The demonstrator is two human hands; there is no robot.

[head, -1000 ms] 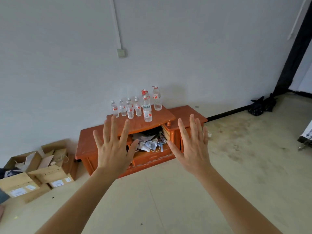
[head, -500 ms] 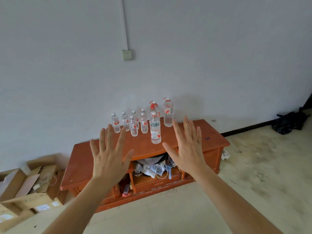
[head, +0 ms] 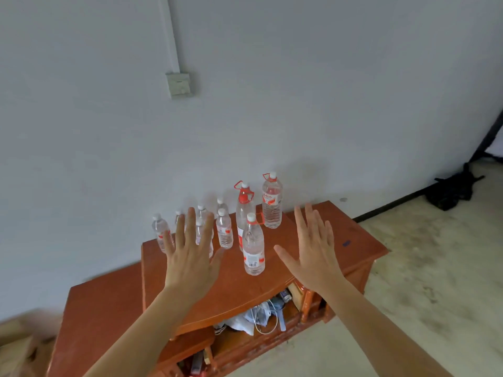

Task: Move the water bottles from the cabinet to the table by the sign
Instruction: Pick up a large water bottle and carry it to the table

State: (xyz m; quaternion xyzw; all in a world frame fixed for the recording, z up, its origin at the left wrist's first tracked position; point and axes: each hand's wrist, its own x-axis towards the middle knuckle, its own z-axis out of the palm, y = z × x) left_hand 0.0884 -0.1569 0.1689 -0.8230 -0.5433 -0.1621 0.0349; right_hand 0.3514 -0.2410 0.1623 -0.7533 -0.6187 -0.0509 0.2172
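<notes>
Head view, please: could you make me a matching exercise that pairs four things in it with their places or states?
Things:
1. front bottle
2. black bag
3. wall box
4. left hand

Places or states:
A. on the floor, far right
B. open, fingers spread, in front of the small bottles
C. upright on the cabinet
D. fixed to the wall

Pairs: 1-C, 2-A, 3-D, 4-B.
</notes>
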